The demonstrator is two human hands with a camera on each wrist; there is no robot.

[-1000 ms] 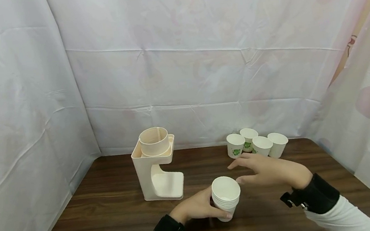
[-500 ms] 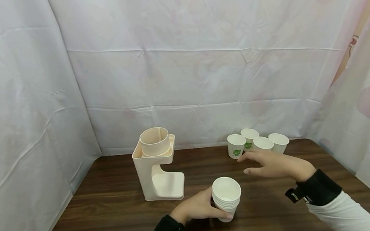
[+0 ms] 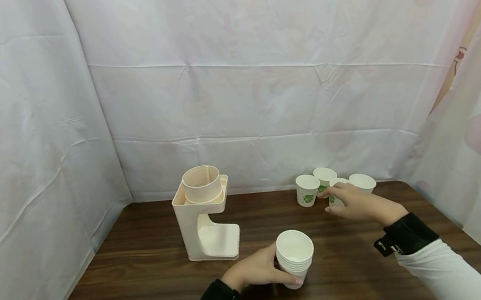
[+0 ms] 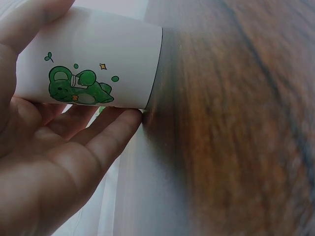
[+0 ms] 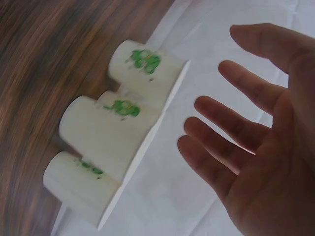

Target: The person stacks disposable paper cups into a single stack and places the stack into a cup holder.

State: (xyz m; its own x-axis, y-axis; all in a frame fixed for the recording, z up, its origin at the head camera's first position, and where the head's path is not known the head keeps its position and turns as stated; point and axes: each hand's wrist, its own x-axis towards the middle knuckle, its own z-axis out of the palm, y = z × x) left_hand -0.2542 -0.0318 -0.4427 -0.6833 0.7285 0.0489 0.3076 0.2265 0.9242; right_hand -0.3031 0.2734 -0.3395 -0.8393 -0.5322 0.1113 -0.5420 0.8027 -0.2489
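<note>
My left hand [image 3: 256, 268] grips a stack of white paper cups [image 3: 295, 252] near the front of the table, thumb on the near side. In the left wrist view, the outer cup [image 4: 103, 54] bears a green cartoon bear, and its base sits at the wood surface. Over toward the back right, my right hand [image 3: 359, 204] hovers by a group of upright paper cups [image 3: 307, 192], partly covering one of them. The right wrist view has that hand [image 5: 261, 132] with fingers spread and holding nothing, apart from the cups [image 5: 101, 132].
A cream plastic stand [image 3: 189, 232] with a round tube holder [image 3: 202, 188] on top stands left of the stack. White patterned cloth [image 3: 233, 95] hangs behind and along both sides of the dark wood table [image 3: 149, 288].
My right hand has moved away from the stack, back and to the right, up to the group of cups. The left hand and its stack have stayed in place.
</note>
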